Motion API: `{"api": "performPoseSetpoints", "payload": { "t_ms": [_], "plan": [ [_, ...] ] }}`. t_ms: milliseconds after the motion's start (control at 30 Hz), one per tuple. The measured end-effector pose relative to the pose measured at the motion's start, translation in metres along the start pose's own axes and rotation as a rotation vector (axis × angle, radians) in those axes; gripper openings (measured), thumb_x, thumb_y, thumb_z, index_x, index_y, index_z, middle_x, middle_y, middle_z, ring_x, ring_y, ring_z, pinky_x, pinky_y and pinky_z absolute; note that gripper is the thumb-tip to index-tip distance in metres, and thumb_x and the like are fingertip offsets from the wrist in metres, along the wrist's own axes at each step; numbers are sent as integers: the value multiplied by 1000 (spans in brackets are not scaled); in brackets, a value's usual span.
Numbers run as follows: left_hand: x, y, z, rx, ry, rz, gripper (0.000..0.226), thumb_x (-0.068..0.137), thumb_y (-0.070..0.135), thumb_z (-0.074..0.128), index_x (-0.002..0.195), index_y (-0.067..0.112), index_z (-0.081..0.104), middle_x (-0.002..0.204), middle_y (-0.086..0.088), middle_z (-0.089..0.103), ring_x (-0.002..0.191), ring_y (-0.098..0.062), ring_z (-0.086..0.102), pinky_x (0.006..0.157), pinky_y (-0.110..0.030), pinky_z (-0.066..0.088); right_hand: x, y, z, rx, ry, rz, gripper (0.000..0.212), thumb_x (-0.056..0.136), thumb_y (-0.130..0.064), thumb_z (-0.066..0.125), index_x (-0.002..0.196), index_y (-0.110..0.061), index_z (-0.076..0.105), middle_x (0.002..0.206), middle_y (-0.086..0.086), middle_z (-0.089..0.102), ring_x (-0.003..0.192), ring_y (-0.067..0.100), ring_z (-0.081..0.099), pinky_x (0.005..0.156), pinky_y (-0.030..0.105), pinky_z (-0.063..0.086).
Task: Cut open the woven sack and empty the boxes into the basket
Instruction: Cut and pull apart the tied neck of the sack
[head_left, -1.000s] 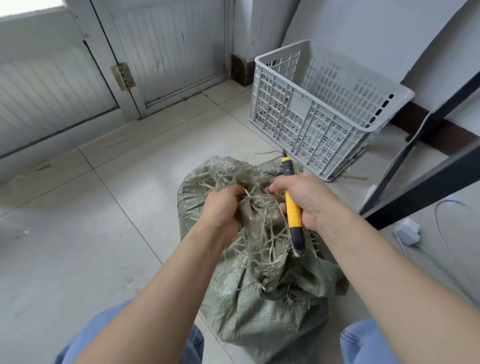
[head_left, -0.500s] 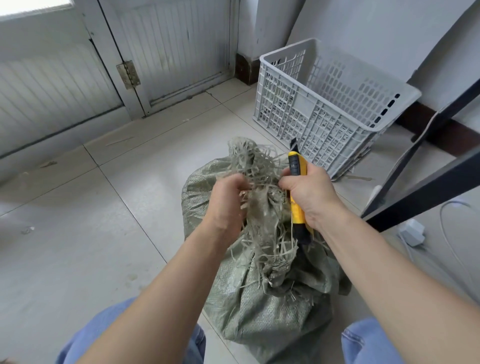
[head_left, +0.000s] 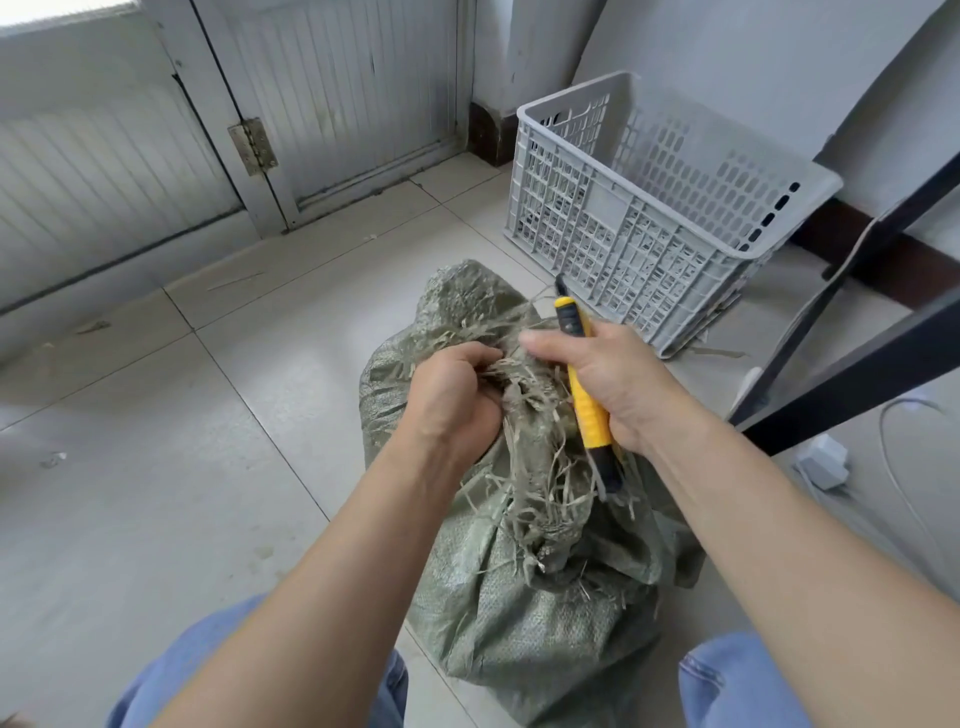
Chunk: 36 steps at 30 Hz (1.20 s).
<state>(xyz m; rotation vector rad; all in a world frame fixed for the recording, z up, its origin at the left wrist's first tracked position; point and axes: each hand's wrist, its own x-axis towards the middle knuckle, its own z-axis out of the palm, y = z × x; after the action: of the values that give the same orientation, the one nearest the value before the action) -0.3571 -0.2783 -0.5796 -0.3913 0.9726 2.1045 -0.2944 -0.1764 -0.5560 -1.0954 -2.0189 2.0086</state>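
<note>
A grey-green woven sack (head_left: 524, 608) stands on the tiled floor between my knees, its top bunched and badly frayed into loose strands. My left hand (head_left: 457, 395) grips the bunched, frayed neck. My right hand (head_left: 608, 379) holds a yellow and black utility knife (head_left: 587, 410) upright beside the neck, with its tip pointing away from me towards the basket. The grey plastic lattice basket (head_left: 649, 218) stands behind the sack to the right. No boxes are visible; the sack's contents are hidden.
A dark metal frame leg (head_left: 852, 379) slants across the right side. A white plug block and cable (head_left: 826, 462) lie on the floor under it. Grey panelled doors (head_left: 332, 93) close off the back. Loose sack strands lie by the basket's base.
Both hands have lowered and shifted slightly right with the sack's neck; the frayed tuft that stood up above my left hand now lies lower, and the sack's far corner shows behind.
</note>
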Motion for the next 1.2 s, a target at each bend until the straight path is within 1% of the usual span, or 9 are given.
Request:
{"api": "performPoseSetpoints", "payload": {
  "t_ms": [100,167,233,400,567,800,900,1100,1200],
  "plan": [
    [0,-2,-3,-81,-38,-38,45,63,-11,47,106,-1,43,110,-29,49,99,-39,58,92,-40,53,1,1,2,-114,40,-38,23,73,-2,76,72,-13,56,65,-1,57,58,14,55,53,19,49],
    [2,-3,-4,34,15,-4,21,66,-15,42,80,0,48,85,-22,52,75,-30,59,68,-31,55,5,1,1,-117,135,-58,28,70,3,76,75,-14,54,68,-2,54,63,15,54,56,21,46],
    [3,-2,-5,215,63,60,25,76,-17,41,61,2,45,63,-11,46,56,-22,50,55,-30,44,8,2,-2,-109,213,-88,29,69,6,74,80,-14,56,72,-3,54,66,15,54,59,24,43],
    [-9,-2,-4,517,-26,-23,6,81,-5,62,77,-2,64,67,-10,65,56,-17,59,62,-30,47,11,4,-2,-132,303,-164,25,70,3,71,85,-11,56,71,0,52,67,18,50,60,28,41],
    [-4,-1,-7,386,23,-23,19,76,-24,51,81,-8,61,76,-16,67,66,-24,65,70,-32,56,12,2,-6,-115,311,-172,26,71,0,73,85,-12,56,75,3,53,69,19,51,61,28,43],
    [-9,-1,-6,296,-20,-23,26,78,-20,42,95,-13,61,87,-20,67,66,-22,63,62,-31,54,6,-1,-6,-33,64,-112,21,74,-9,77,73,-14,57,71,7,59,64,20,56,63,33,45],
    [-17,0,-2,290,10,40,24,79,-18,47,99,-9,57,89,-19,66,63,-19,67,55,-29,57,8,0,-5,-129,139,-167,22,74,-5,77,75,-10,55,67,2,56,63,18,54,62,31,46],
    [-33,2,2,752,234,781,21,83,8,63,91,15,45,102,-4,44,84,-8,52,70,-15,50,13,3,-11,-179,289,-232,22,72,-12,78,82,-8,58,75,7,56,69,21,54,67,36,47],
    [-29,-2,4,960,61,515,13,81,31,71,88,25,62,122,-3,45,106,-10,54,96,-25,47,11,2,-9,-81,272,-220,20,69,-13,78,76,-14,59,76,4,61,75,26,63,79,43,54]
  ]
}}
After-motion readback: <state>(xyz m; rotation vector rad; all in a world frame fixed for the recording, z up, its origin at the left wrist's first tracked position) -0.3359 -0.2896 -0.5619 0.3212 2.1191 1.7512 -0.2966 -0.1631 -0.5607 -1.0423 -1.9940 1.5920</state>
